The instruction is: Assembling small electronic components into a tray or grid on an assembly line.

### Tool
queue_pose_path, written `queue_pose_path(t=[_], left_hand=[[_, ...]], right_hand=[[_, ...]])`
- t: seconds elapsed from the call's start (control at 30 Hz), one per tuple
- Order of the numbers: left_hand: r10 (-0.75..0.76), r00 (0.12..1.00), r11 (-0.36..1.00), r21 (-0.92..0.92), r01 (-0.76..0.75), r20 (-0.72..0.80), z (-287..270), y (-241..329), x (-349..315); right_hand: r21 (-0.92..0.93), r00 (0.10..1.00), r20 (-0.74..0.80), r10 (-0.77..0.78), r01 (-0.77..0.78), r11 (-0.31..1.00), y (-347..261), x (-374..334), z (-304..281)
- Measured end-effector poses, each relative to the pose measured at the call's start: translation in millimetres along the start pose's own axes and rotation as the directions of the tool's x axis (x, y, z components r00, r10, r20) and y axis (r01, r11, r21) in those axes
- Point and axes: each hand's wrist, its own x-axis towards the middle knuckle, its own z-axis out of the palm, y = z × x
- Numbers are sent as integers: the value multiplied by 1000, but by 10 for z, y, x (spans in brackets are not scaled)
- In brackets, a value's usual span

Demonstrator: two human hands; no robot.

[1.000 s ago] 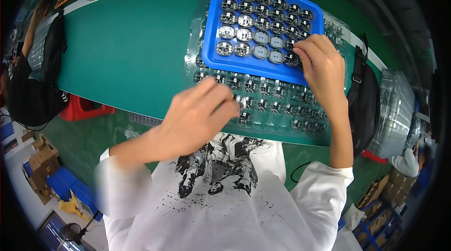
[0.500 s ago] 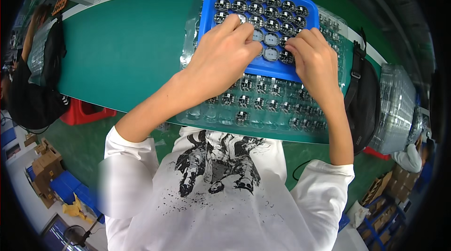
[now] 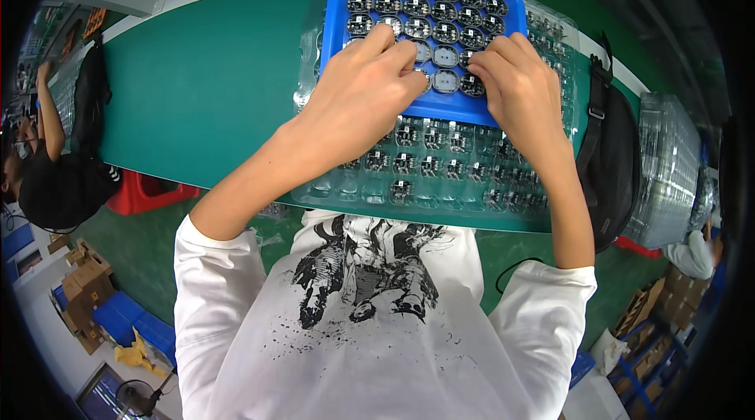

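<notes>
while reaching over the blue tray (image 3: 337, 7), holds left hand (image 3: 363, 80) above its left side, right hand (image 3: 517, 83) by round modules (image 3: 472, 85) at its right; cannot tell either grip's closure.

Open table (image 3: 197, 90) left of the tray (image 3: 448, 111)
Left hand (image 3: 368, 78) and right hand (image 3: 519, 86) block its near corners; bag (image 3: 617, 164) at right.

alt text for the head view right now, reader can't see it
A person's left hand and right hand are over the near half of a blue tray holding rows of rounded parts, mostly dark with circuitry, a few pale. The tray overlaps clear plastic packaging holding more circuit pieces on a green table.
</notes>
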Motion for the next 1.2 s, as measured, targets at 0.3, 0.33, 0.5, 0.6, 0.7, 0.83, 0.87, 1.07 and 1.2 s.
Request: queue_pose_path(t=[0.3, 0.33, 0.5, 0.6, 0.7, 0.83, 0.87, 1.07, 1.2], left_hand=[[-5, 1000, 1000, -1, 5, 8, -32, 15, -22], [-4, 1000, 1000, 2, 4, 9, -37, 10, -18], [7, 1000, 1000, -1, -7, -5, -36, -17, 14], [17, 1000, 1000, -9, -17, -4, -24, -25, 33], [35, 998, 999, 9, -36, 50, -25, -38, 25], [59, 997, 997, 41, -61, 53, -27, -9, 52], [47, 998, 997, 62, -50, 40, -10, 8, 57], [-42, 998, 999, 24, 41, 48, -13, 40, 90], [-75, 997, 996, -49, 74, -15, -67, 84, 120]], right_hand=[[7, 1000, 6, 1, -1, 1000, 16, -11, 11], [8, 1000, 4, 0, 0, 1000, 13, -9, 12], [6, 1000, 8, 3, -3, 1000, 10, -2, 5], [3, 1000, 12, -1, 1, 1000, 30, -8, 17], [6, 1000, 14, -5, 5, 1000, 26, -6, 14], [6, 1000, 14, -7, 7, 1000, 26, -9, 14], [6, 1000, 14, -2, 2, 1000, 23, -12, 16], [75, 998, -20, 57, -55, 996, 7, -24, -110], [168, 993, -15, 119, -114, 979, 16, -172, -506]])
